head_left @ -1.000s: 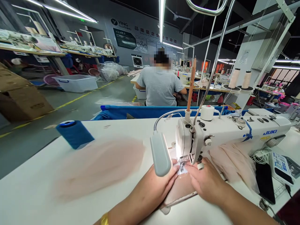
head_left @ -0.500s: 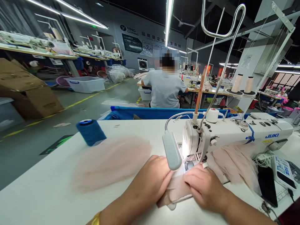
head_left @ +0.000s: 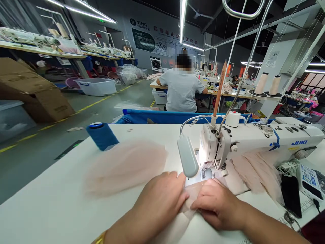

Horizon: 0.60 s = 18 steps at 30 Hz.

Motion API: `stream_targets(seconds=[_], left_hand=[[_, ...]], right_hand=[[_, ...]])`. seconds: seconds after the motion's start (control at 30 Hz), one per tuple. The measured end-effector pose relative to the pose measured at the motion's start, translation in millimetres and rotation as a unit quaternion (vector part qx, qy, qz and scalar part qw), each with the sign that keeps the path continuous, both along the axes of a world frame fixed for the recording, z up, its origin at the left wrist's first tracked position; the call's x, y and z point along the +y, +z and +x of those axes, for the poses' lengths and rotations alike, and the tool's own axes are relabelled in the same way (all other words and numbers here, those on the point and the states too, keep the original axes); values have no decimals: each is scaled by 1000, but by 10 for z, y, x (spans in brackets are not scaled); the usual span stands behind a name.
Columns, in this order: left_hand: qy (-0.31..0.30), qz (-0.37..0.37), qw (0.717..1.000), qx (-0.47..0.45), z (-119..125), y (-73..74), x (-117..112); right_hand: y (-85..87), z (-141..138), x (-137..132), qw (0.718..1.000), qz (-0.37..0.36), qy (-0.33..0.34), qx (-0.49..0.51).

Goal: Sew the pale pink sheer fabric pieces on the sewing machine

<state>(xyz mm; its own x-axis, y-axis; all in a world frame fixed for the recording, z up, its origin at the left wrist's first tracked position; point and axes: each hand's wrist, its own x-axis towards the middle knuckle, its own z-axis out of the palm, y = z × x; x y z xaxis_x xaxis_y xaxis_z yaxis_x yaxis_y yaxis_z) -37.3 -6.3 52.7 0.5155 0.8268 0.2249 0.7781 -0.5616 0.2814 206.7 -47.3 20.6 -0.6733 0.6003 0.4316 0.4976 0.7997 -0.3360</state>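
A white JUKI sewing machine (head_left: 256, 142) stands on the white table (head_left: 63, 210), with a grey lamp head (head_left: 187, 160) on a flexible neck at its needle end. My left hand (head_left: 158, 200) and my right hand (head_left: 215, 203) lie close together just in front of the needle. Both pinch a small piece of pale pink fabric (head_left: 189, 200), fingers curled onto it. A larger heap of sheer pink tulle (head_left: 124, 166) is spread to the left of my hands. More pink fabric (head_left: 250, 169) is bunched under the machine arm.
A blue thread cone (head_left: 101, 135) stands at the table's far left edge. A black phone (head_left: 290, 195) and a control panel (head_left: 309, 178) lie at the right. Beyond a blue fabric bin (head_left: 162, 117), a person in a grey shirt (head_left: 181, 89) sits facing away. Cardboard boxes (head_left: 33, 91) stand left.
My hands have drawn the small pink piece back from under the needle toward me, and its flat, folded shape is now gathered between my fingers. The camera has shifted slightly.
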Motion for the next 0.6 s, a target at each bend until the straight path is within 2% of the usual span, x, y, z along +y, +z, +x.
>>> stream_targets(seconds=[0.1, 0.2, 0.3, 0.4, 0.5, 0.6], left_hand=[[-48, 6, 999, -22, 107, 94, 37], [-90, -49, 991, -89, 154, 83, 100], [-59, -176, 968, -167, 156, 13, 139], [-38, -304, 923, -232, 182, -34, 130], [-25, -365, 893, -263, 243, -33, 90], [-19, -387, 885, -258, 296, -14, 55]], right_hand=[[-12, 25, 0, 1000, 0, -22, 5], [12, 52, 3, 998, 3, -55, 19], [57, 80, 9, 995, -22, -78, 58], [104, 85, 14, 988, -68, -94, 98], [111, 61, 15, 981, -97, -112, 122], [64, 25, 18, 976, -104, -142, 130]])
